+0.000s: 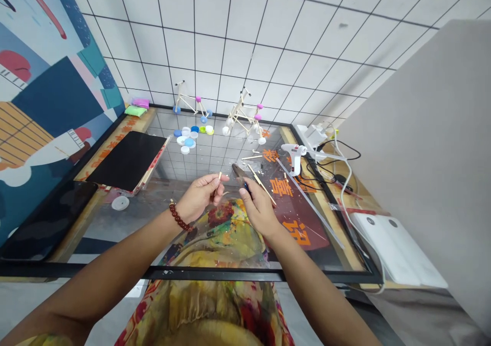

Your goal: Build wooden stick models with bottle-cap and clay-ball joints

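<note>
My left hand [203,195], with a bead bracelet at the wrist, pinches a short wooden stick piece [220,175] between thumb and fingers. To its right, my right hand [261,208] is closed round the blue handle of pliers [238,172], whose dark jaws point up and left towards the stick piece. Both hands are above the glass tabletop, and the jaws look apart from the piece. Loose wooden sticks [261,183] and small chips lie just beyond my right hand. The palm sides of my right fingers are mostly hidden.
Bottle caps [188,142] lie in a cluster beyond my hands. Two stick frames, a smaller one [187,102] and a larger one [243,113], stand by the tiled wall. A white glue gun [294,156] and cables are right; a black folder [125,159] lies left.
</note>
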A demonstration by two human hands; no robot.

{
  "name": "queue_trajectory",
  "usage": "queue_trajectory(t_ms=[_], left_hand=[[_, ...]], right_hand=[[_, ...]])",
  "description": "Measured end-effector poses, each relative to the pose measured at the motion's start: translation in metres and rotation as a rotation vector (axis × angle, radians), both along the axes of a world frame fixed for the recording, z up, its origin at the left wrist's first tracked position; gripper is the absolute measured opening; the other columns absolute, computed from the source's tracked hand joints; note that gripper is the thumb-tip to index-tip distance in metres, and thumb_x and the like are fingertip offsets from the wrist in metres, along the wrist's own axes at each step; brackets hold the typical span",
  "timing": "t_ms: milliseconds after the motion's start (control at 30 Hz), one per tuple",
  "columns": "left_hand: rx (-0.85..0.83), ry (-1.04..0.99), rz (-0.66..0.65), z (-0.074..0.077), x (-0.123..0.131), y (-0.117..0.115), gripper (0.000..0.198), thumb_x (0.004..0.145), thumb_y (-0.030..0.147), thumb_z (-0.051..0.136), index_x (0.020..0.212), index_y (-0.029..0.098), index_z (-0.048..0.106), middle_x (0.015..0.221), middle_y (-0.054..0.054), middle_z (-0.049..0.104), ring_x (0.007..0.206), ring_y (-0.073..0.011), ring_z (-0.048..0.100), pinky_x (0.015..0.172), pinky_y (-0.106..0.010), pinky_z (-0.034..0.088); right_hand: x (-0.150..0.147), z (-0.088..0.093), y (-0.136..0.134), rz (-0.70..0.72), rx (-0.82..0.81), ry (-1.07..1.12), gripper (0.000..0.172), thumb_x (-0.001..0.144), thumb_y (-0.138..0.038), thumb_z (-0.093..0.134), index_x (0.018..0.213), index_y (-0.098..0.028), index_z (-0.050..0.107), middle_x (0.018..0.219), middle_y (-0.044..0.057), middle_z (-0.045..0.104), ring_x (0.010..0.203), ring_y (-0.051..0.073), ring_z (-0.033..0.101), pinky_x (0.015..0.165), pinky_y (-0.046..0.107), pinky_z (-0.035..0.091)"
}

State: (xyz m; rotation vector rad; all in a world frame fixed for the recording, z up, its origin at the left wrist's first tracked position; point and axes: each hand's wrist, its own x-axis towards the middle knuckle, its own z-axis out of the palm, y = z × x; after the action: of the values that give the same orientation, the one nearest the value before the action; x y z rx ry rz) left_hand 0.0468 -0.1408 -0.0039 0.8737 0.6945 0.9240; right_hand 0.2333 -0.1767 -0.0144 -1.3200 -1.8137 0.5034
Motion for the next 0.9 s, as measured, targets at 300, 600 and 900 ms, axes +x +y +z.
queue_trajectory(t_ms=[300, 600, 900], left_hand=[[0.134, 0.135, -0.030, -0.004, 0.000, 0.002, 0.027, 0.081, 0.040, 0.067, 0.089, 0.014, 0.066, 0.070, -0.001, 0.061, 0.054, -0.0057, 0.046, 0.054, -0.020, 0.037], [0.120, 0.215, 0.129, 0.002, 0.001, 0.002, 0.033, 0.079, 0.046, 0.067, 0.086, 0.013, 0.067, 0.058, 0.005, 0.042, 0.049, -0.0040, 0.032, 0.046, -0.016, 0.024], [-0.183, -0.155, 0.206, 0.010, -0.008, 0.012, 0.009, 0.082, 0.018, 0.066, 0.088, 0.011, 0.063, 0.067, 0.000, 0.059, 0.050, -0.0035, 0.048, 0.050, -0.015, 0.041]], right_hand=[[-0.002, -0.005, 0.001, 0.063, 0.050, -0.140, 0.033, 0.097, -0.035, 0.041, 0.122, -0.018, 0.056, 0.115, 0.012, 0.068, 0.104, 0.024, 0.065, 0.091, 0.040, 0.051], [-0.001, 0.000, -0.003, 0.001, 0.020, -0.373, 0.037, 0.098, -0.035, 0.039, 0.125, -0.016, 0.054, 0.111, 0.012, 0.067, 0.097, 0.023, 0.064, 0.082, 0.035, 0.051], [-0.002, 0.008, -0.006, -0.061, 0.026, -0.684, 0.027, 0.092, -0.037, 0.051, 0.107, -0.021, 0.067, 0.096, 0.009, 0.065, 0.096, 0.026, 0.056, 0.086, 0.037, 0.042]])
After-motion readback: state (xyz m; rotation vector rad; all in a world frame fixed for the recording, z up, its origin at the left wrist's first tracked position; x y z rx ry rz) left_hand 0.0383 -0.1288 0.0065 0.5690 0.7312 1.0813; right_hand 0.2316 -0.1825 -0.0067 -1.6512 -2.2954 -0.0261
